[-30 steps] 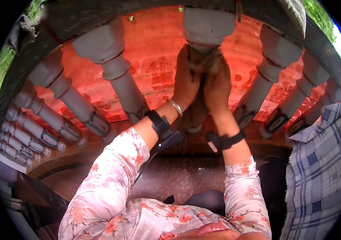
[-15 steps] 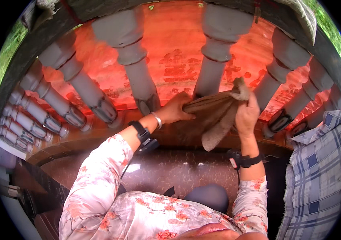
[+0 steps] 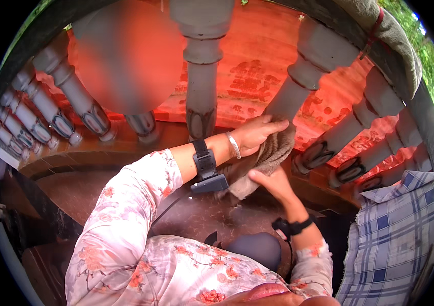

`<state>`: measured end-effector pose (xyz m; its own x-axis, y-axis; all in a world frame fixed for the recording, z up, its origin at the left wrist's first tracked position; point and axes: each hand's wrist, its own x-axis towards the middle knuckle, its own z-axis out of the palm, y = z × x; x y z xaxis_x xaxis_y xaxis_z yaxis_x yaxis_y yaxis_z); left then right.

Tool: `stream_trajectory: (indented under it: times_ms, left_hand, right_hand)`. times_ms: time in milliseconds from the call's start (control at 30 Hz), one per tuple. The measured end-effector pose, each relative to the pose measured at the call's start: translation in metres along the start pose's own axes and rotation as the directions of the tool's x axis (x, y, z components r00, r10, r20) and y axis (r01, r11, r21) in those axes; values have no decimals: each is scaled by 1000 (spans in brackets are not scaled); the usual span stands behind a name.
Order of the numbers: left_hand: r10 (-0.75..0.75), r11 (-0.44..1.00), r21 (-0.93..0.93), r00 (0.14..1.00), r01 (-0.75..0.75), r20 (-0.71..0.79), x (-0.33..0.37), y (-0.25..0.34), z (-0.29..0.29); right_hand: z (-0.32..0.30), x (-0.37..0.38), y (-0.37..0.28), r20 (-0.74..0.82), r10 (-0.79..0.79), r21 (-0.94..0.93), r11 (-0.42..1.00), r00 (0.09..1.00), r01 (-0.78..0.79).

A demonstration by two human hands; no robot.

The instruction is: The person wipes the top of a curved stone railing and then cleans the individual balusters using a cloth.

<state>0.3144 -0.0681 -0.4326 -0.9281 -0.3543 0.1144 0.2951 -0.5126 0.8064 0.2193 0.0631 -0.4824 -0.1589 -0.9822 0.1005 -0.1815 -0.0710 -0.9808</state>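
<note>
A bunched brown-grey cloth (image 3: pixel 277 149) hangs between my hands, in front of a grey baluster (image 3: pixel 283 97). My left hand (image 3: pixel 252 135) lies over the cloth's upper part, its fingers reaching to the right and the cloth under them. Lower down, my right hand (image 3: pixel 273 182) grips the cloth from the right, thumb toward the left; its other fingers are partly hidden behind the folds. The cloth's pale lower end (image 3: pixel 243 188) dangles below, slightly blurred. I cannot tell whether the cloth touches the baluster.
Grey balusters (image 3: pixel 201 76) stand in a curved row before a red sheet (image 3: pixel 247 71). A blue-and-white checked cloth (image 3: pixel 395 239) hangs at the right. Another grey cloth (image 3: pixel 398 46) drapes over the dark top rail. A round blur (image 3: pixel 125 56) covers part of the upper left.
The spread cloth has become bunched. My left hand has moved right onto its upper part, and my right hand has dropped below it. The view has shifted.
</note>
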Motion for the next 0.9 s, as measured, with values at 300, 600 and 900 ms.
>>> stream_trajectory:
  times_ms: [300,600,900]
  left_hand:
    - [274,779,627,917,-34,-291,-77,63,-62]
    - [815,294,948,487,120,-314,-114,-5,-158]
    - [714,403,911,593,86,-372,-113,-11,-178]
  right_hand:
    - [-49,39,-52,-462,-680,-277,720,569,636]
    - [-52,133,-133,282,-821,-901,-404,496,-157]
    - [-13,150,-104,373,-353,-584,-808,858,-79]
